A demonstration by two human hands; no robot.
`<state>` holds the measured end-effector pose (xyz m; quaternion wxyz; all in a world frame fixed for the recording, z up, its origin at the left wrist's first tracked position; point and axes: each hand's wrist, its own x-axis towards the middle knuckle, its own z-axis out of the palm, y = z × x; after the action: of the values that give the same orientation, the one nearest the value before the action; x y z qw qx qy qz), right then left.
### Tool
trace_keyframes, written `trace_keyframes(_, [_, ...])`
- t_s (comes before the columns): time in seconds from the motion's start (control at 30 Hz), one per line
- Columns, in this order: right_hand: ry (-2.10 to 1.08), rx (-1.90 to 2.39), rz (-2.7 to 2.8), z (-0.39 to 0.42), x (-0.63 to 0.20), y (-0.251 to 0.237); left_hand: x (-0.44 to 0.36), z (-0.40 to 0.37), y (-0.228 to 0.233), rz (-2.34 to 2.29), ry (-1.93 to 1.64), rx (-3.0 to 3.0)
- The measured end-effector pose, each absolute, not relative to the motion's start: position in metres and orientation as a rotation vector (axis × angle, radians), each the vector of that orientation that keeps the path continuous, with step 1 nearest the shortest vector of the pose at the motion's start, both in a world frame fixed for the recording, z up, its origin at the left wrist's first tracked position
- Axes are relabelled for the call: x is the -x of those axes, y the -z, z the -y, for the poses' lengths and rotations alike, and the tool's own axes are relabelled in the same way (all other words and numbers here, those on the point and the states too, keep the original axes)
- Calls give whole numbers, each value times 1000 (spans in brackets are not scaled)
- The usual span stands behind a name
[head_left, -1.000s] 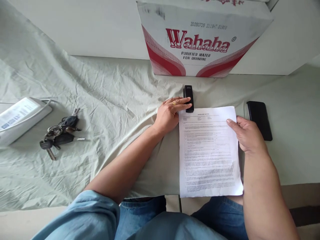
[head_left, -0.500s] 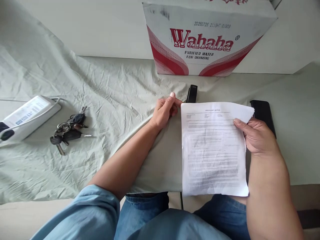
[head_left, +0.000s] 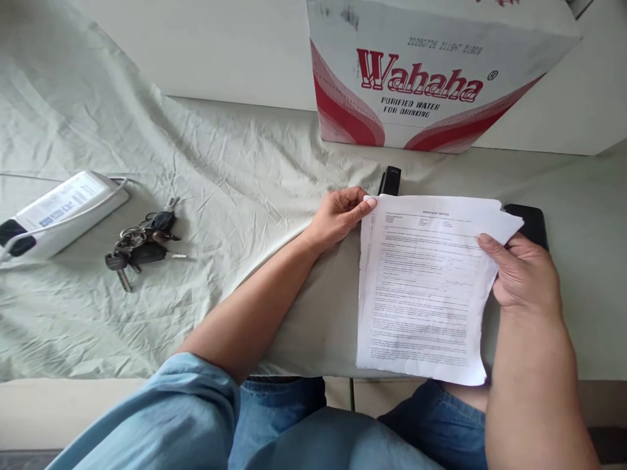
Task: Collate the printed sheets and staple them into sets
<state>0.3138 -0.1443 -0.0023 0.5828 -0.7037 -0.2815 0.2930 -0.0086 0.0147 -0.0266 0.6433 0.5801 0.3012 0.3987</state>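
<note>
Over the wrinkled cloth [head_left: 220,170]: printed sheets [head_left: 421,294] held up, right hand [head_left: 526,274] closed on their right edge, left hand [head_left: 343,215] pinching the top left corner. Just behind, black stapler [head_left: 390,181]; keys [head_left: 142,245] well apart at left.

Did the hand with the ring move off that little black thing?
Yes. The left hand lay on the black stapler a second ago; now it has slid toward the person and pinches the papers' top left corner.
</note>
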Motion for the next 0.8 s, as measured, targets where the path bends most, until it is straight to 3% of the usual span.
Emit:
trace_keyframes(0.3, [-337,1701,732,144,-328,6,7,-15,28,-769,-921,-1432])
trace_keyframes(0.8, [-252,1633,760,135,-307,-5,5,-14,26,-721,-966,-1289])
